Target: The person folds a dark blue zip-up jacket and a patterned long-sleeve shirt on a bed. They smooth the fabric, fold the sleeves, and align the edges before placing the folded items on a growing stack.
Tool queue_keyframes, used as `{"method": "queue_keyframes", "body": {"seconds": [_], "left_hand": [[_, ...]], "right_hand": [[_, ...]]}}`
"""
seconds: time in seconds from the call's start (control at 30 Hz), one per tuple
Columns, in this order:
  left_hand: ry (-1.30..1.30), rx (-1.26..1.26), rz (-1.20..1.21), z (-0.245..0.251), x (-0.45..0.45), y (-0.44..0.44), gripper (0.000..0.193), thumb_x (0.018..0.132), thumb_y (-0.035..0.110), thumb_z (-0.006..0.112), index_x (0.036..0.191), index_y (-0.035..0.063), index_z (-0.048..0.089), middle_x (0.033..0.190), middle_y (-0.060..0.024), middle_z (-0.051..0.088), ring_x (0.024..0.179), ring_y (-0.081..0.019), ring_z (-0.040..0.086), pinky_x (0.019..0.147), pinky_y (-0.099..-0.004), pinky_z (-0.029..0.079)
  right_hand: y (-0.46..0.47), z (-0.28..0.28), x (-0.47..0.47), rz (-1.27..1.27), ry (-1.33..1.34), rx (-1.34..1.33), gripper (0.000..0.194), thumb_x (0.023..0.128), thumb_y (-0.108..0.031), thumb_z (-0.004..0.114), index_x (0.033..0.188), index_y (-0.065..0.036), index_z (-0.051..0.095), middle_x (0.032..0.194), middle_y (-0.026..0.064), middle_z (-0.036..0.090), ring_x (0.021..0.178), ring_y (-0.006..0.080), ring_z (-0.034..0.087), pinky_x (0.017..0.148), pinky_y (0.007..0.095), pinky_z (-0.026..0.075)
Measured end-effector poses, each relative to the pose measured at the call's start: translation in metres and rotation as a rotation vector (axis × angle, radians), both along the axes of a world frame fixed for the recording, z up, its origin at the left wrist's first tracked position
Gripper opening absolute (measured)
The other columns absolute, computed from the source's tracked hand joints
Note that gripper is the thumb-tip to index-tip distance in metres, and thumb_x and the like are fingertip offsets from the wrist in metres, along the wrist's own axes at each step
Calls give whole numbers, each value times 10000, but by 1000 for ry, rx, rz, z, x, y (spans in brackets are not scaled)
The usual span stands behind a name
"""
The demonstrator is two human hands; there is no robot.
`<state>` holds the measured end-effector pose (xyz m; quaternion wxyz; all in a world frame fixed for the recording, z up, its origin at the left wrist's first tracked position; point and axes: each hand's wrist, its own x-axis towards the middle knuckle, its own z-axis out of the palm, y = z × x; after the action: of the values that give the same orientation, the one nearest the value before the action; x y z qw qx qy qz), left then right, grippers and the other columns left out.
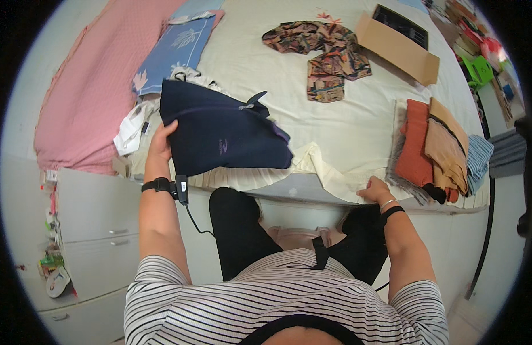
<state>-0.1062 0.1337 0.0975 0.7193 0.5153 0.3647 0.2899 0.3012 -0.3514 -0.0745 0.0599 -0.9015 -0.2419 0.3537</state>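
My left hand [163, 140] grips the left edge of a folded navy garment [214, 129], thumb on top and fingers hidden beneath. The garment bears a small purple logo, and a cord or drawstring sticks out at its upper right. It lies over the front edge of the bed. Curled at the bed's front edge, my right hand [373, 189] rests against the hem of the cream bed sheet [335, 177]; whether its fingers pinch the cloth is not clear. Just right of that hand lies a row of folded clothes [438, 151] in grey, rust, tan and striped blue.
A patterned garment [335, 56] lies farther back beside an open cardboard box [399, 51] holding something black. A pink quilt [102, 86], a blue pillow [179, 51] and white cloth [134, 125] lie left. White drawers [97, 215] stand at lower left.
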Motion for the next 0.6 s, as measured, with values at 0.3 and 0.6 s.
{"method": "queue_keyframes", "body": {"seconds": [0.3, 0.6], "left_hand": [[1111, 440, 597, -174, -128, -20, 381, 790, 125, 684, 1150, 10, 639, 1174, -205, 640, 1108, -325, 611, 948, -404, 477], [808, 989, 275, -127, 36, -44, 332, 787, 178, 759, 1071, 48, 646, 984, -138, 634, 932, -308, 629, 847, -410, 509]], "right_hand": [[7, -2, 6, 44, 22, -69, 558, 591, -409, 866, 928, -55, 597, 947, 136, 670, 896, 300, 641, 787, 387, 505], [6, -8, 6, 43, 4, -42, 538, 577, -415, 879, 845, -64, 571, 825, 121, 650, 769, 274, 620, 705, 387, 504]]}}
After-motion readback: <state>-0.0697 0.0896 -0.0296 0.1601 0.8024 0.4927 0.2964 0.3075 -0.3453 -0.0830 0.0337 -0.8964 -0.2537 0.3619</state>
